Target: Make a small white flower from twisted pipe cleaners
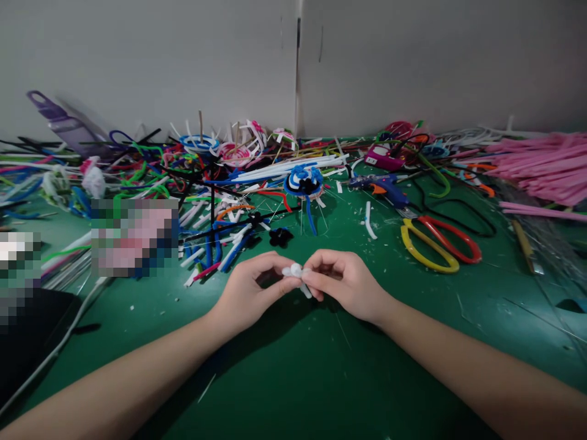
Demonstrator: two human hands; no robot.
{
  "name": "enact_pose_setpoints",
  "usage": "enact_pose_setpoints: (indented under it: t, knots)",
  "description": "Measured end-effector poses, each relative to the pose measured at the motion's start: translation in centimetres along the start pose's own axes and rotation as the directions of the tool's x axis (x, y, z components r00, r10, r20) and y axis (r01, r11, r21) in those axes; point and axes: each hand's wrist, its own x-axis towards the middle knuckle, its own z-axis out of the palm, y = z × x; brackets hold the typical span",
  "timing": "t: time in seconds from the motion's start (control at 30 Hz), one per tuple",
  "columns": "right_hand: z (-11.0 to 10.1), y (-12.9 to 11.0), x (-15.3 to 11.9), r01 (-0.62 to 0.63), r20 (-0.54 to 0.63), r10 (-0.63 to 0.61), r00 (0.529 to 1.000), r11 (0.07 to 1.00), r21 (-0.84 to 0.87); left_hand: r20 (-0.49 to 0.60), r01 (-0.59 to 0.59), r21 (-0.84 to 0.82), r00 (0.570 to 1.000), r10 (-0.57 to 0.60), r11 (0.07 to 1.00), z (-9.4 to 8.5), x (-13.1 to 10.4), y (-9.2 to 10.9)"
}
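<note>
Between my two hands, above the middle of the green table, is a small white pipe-cleaner piece point(296, 269) bent into rounded loops, with a short white end pointing down. My left hand point(257, 284) pinches its left side between thumb and forefinger. From the other side, my right hand point(343, 281) grips it with thumb and curled fingers, hiding part of it. Just beyond my hands lie a black flower-shaped piece point(280, 236) and a blue and white pipe-cleaner figure point(303, 181) with a black part on its front.
Scissors point(431, 244) with yellow and red handles lie at right, beside a blue glue gun point(389, 189). Pink pipe cleaners point(545, 165) are heaped far right. Cut pieces point(215, 238) clutter the left, near a cable point(68, 336). A purple bottle point(73, 128) leans on the wall.
</note>
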Motion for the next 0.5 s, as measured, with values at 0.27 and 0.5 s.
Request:
enact_pose_setpoints:
  t: [0.27,0.5]
  knots:
    - [-0.52,0.37,0.12,0.191,-0.212,-0.274,0.938,0.919,-0.345,0.002,0.169,-0.305,0.984,-0.177,0.937,-0.23,0.80,-0.69]
    - [-0.58,0.06,0.06,0.299,-0.061,-0.359,0.931,0.849,-0.436,0.058,0.205,-0.459,0.978,-0.201,0.864,-0.24,0.70,-0.88]
